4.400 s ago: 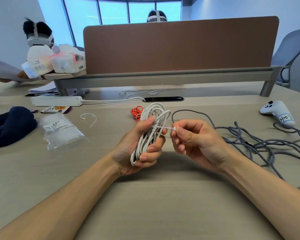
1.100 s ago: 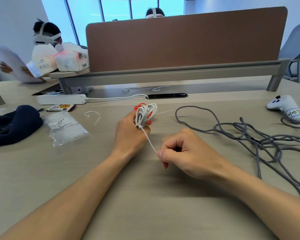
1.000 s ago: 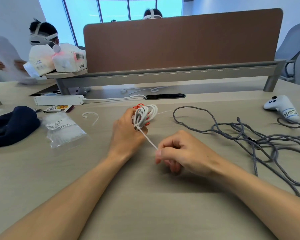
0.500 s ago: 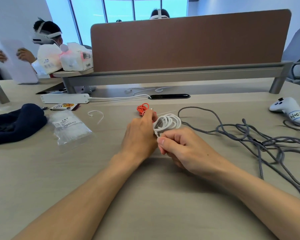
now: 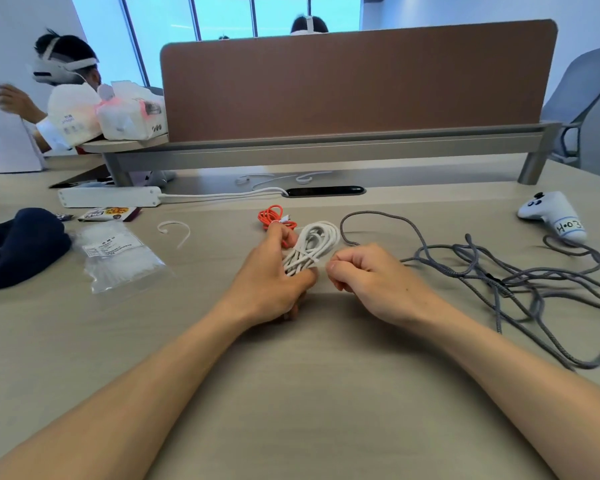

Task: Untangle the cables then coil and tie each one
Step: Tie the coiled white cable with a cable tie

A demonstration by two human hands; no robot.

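- The left hand (image 5: 271, 282) is gripping the white cable (image 5: 314, 242), fingers curled round the near end of the coil, which is lying low over the desk (image 5: 309, 393) just this side of the orange cable (image 5: 276, 218)
- The right hand (image 5: 371, 275) is curling just beside the coil, thumb and forefinger seemingly pinching the short tail of the zip tie (image 5: 313, 260) that is cinching the loops at their waist
- A pull that is too hard or off to one side is risking a crushed or kinked cable; if the left hand loosens before the tie is snug, the loops may spring loose
- The grey cable (image 5: 499, 275) is sprawling in a knot to the right, near enough for a swinging hand to snag a strand and drag it into the finished coil
- A bag of zip ties (image 5: 118, 254) is waiting to the left, a loose tie (image 5: 175, 228) beside it
- A few seconds ago the coil was being held upright off the desk; a second ago a long tail was being drawn towards the person, and now only a stub is showing between hands that have closed in
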